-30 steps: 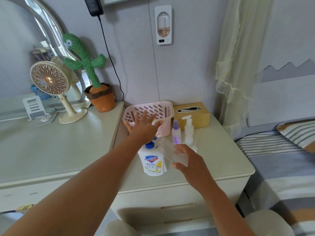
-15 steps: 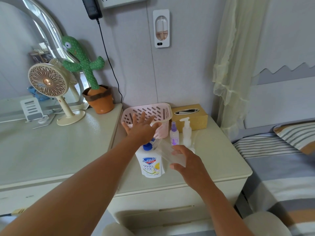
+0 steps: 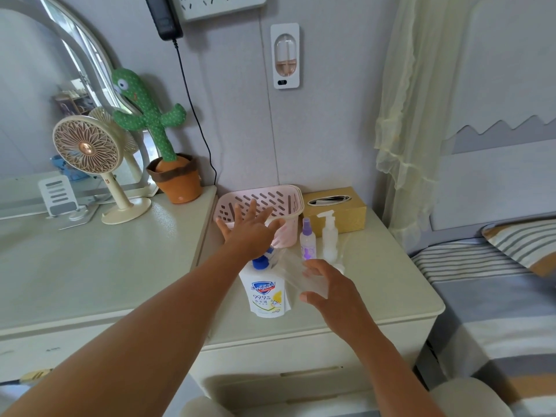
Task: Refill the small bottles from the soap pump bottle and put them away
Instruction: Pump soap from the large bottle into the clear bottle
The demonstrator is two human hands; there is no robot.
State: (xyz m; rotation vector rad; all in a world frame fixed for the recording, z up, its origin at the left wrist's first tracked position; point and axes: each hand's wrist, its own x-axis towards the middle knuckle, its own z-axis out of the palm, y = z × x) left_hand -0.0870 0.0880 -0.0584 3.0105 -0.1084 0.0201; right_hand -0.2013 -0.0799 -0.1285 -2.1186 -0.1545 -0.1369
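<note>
While the left hand [image 3: 249, 233] is held flat with fingers spread over the blue pump head of the soap bottle [image 3: 266, 293], whether it is pressed cannot be told. A clear bottle [image 3: 293, 273] is gripped between the thumb and curled fingers of the right hand [image 3: 334, 293], tilted toward the left hand. Just beyond the right hand, a spray bottle [image 3: 307, 243] and a pump bottle [image 3: 329, 236] are stood side by side; a basket [image 3: 261, 198] is set just beyond the left hand.

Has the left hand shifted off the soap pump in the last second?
No. The left hand sits where it did against the pink basket, fingers spread over the soap pump bottle; the right hand holds the clear small bottle.
</note>
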